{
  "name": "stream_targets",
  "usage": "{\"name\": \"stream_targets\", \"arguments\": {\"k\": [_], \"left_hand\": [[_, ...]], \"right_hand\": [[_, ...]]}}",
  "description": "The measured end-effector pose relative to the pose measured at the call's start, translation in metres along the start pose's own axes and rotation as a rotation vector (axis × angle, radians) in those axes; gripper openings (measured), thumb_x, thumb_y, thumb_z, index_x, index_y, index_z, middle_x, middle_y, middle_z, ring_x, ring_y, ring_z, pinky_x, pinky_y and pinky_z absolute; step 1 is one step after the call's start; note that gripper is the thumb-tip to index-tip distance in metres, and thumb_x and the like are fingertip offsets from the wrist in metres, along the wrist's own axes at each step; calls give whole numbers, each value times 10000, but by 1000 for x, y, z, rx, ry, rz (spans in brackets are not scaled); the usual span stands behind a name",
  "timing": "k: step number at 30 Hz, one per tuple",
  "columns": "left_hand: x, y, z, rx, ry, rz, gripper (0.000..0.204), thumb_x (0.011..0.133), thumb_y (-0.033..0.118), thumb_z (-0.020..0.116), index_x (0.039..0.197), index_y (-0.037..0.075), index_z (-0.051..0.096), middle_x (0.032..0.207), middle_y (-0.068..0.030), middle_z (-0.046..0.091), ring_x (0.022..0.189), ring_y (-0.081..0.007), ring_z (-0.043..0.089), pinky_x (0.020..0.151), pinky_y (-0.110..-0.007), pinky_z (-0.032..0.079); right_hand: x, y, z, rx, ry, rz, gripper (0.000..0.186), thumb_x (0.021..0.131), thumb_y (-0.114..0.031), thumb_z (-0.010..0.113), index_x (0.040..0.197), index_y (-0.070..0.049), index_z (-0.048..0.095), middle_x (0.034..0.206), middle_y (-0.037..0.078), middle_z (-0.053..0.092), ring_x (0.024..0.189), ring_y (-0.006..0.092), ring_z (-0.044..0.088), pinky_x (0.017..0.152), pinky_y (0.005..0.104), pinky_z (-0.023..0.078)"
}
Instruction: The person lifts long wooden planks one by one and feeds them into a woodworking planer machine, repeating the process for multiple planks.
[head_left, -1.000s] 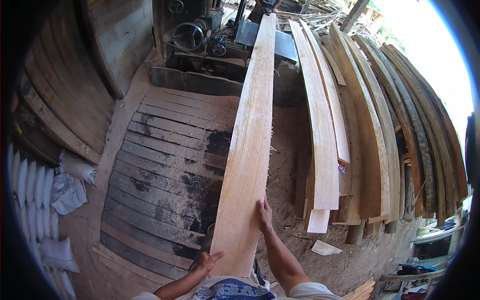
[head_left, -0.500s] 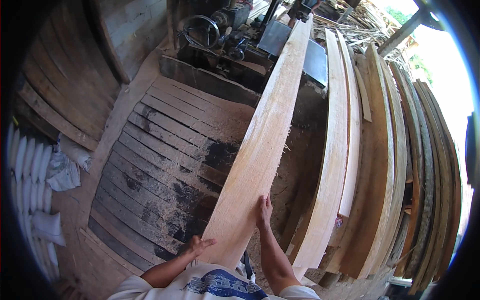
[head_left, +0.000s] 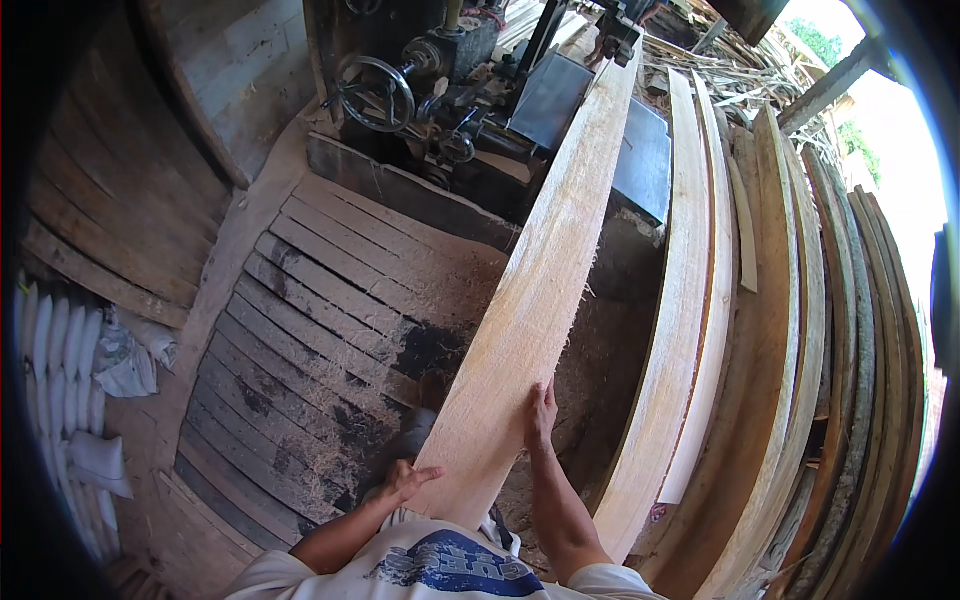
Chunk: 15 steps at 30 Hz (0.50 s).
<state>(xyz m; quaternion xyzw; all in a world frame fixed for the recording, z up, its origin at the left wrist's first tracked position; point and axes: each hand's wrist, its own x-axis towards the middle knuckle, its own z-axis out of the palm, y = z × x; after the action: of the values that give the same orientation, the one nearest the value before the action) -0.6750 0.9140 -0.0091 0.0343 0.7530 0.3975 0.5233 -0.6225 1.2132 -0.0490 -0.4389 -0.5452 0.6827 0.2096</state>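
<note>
A long pale wooden board [head_left: 520,330] stretches from my waist out to a machine [head_left: 470,90] with a handwheel and a dark metal table. Its right edge is rough with splinters. My left hand [head_left: 405,482] grips the near left edge, thumb lying on top and the other fingers partly hidden. A little farther forward, my right hand [head_left: 541,412] holds the right edge, fingers up along the side. The board's far end lies at the machine head [head_left: 617,40], where the contact is too small to make out.
To the right lie several long boards [head_left: 650,380] and a stack of rougher planks [head_left: 860,350]. Sawdust covers the slatted wooden floor [head_left: 310,330] on the left. White sacks [head_left: 65,370] are piled at the far left. Scrap strips [head_left: 730,85] heap up behind the machine.
The machine appears lower and slightly nearer as I move forward with the board. Both hands keep their hold. A grey rounded shape now shows beside the board, near my left hand.
</note>
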Motion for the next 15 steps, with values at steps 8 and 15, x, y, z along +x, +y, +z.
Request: {"name": "stream_targets", "arguments": {"k": [8,15], "left_hand": [[100,84,8,-238,45,85,458,703,404,799,880,-14,732,902,-130,716,793,-160,655,751,-292,506],[168,191,-3,-201,104,91,531,672,442,817,816,-57,707,934,-194,698,836,-197,657,780,-305,502]], "right_hand": [[129,-52,10,-103,48,14,539,994,-299,445,1459,-69,297,1411,99,434,1239,191,430,1042,303,318],[240,-91,16,-154,-4,-30,561,995,-309,442,1472,-82,254,1419,114,411,1251,201,418,1039,318,323]]}}
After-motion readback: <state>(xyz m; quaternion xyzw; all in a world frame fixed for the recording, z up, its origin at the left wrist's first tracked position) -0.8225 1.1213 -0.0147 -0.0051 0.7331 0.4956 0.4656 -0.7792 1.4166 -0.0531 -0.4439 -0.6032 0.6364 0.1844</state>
